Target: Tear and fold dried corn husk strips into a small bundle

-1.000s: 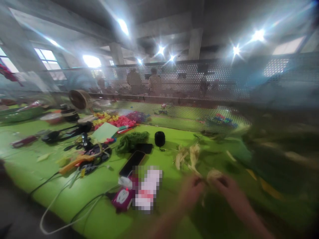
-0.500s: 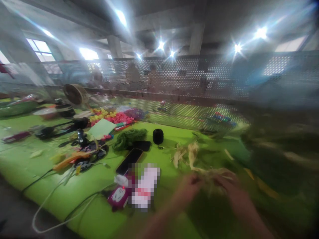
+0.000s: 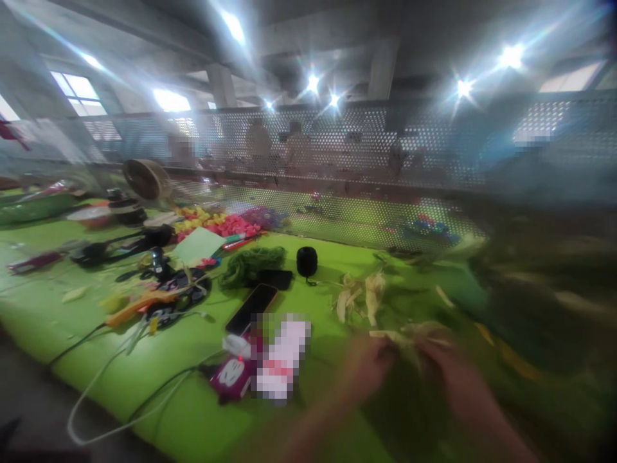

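Note:
My left hand (image 3: pixel 370 361) is closed, with its fingers pinched on a pale dry strip that looks like corn husk (image 3: pixel 389 335). My right hand (image 3: pixel 441 355) grips the same pale material from the other side, its fingers partly blurred. The two hands are close together above the green table, near the lower right. Just beyond them lie more dry husk pieces (image 3: pixel 374 297), curled and cream-coloured. A black ball of cord (image 3: pixel 307 262) stands farther back, its loose end on the table.
Left of my hands lie a phone (image 3: pixel 252 308), a purple case (image 3: pixel 234 378) with a cable, and green yarn (image 3: pixel 251 265). An orange-handled tool (image 3: pixel 139 307) lies farther left. A perforated metal screen (image 3: pixel 332 154) crosses behind the table. Dark bulky material (image 3: pixel 540 315) fills the right side.
The husk strip between my hands has shifted; its free end now sits close by my left hand, apart from the pieces behind. Both hands stay nearly in place.

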